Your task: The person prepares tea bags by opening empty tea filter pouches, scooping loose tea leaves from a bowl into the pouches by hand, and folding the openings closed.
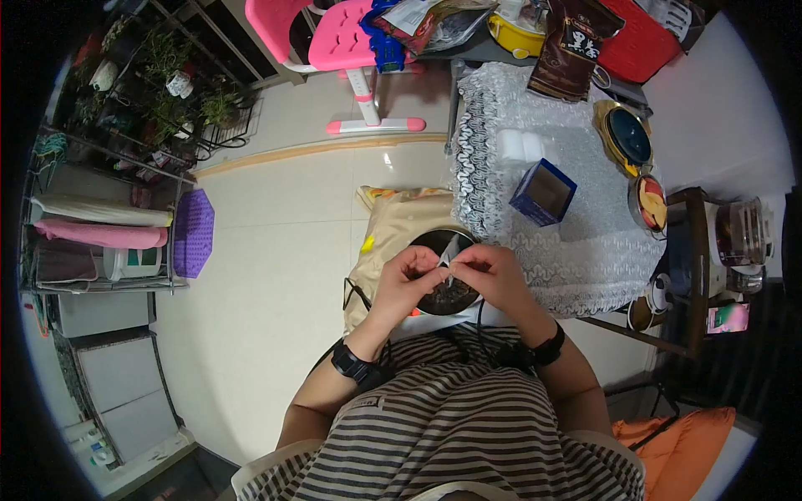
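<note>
Both my hands meet above a round dark bowl (443,306) resting at my lap. Between them is a small, thin silvery-grey piece (452,250) that looks like a packet, though its kind is unclear. My left hand (408,282) pinches it from the left with thumb and forefinger. From the right, my right hand (494,277) grips it with fingers bent. Small dark bits show inside the bowl, partly hidden by my hands. Under the bowl lies a beige cloth or bag (380,242).
On the right, a lace-covered table (576,259) carries an open blue box (545,194), white blocks (520,145), a brown bag (571,54) and a bowl of fruit pieces (647,203). A pink chair (347,37) stands ahead; a rack with towels (104,234) is left.
</note>
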`<state>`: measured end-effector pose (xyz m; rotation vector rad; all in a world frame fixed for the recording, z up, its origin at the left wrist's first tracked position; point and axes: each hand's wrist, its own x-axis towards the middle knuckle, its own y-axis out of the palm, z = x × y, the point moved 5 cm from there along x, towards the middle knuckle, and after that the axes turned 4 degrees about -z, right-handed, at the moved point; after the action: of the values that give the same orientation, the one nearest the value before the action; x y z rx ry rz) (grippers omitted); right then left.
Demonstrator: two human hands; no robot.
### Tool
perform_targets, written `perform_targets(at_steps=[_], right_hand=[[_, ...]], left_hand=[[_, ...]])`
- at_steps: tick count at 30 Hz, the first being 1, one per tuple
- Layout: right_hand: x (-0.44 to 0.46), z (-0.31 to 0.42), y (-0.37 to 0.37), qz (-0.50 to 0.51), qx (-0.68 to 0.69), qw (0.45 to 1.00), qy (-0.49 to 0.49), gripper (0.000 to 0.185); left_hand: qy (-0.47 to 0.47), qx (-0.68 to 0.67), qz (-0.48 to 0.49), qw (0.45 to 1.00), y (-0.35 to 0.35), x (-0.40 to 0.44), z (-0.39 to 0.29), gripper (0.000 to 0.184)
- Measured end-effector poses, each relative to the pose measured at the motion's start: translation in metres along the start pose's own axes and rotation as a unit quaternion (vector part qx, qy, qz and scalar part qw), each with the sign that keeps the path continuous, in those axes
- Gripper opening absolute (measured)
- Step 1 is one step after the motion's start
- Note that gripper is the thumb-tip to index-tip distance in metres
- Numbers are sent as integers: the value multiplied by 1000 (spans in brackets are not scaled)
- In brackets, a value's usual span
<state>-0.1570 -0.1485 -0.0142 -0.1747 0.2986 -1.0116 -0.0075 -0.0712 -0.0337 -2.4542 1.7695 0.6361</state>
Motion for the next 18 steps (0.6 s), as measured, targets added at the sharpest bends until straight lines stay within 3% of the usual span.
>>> perform_targets(at_steps=[4,6,7,9,13,15,18], right_hand=[[-2,-1,1,44,22,999,20,16],[-5,3,5,55,26,998,15,16],[-6,4,8,66,29,997,9,16],[-5,-2,9,57,35,997,22,12],[-1,-4,0,-13,26,1000,3,12],[-3,6,-2,-9,8,1000,-15,12],[-6,13,1,6,-2,999,-36,13]], left_hand=[[-6,25,-5,1000,-2,1,6,13],[138,184,-52,972,-1,-1,-4,11],[137,184,-52,972,1,-3,-7,11],[135,320,-74,935,5,-6,-15,12],[111,171,-15,979,-1,6,-7,10],[-65,36,34,997,1,5,0,6],[-93,7,19,995,-1,2,-1,3]])
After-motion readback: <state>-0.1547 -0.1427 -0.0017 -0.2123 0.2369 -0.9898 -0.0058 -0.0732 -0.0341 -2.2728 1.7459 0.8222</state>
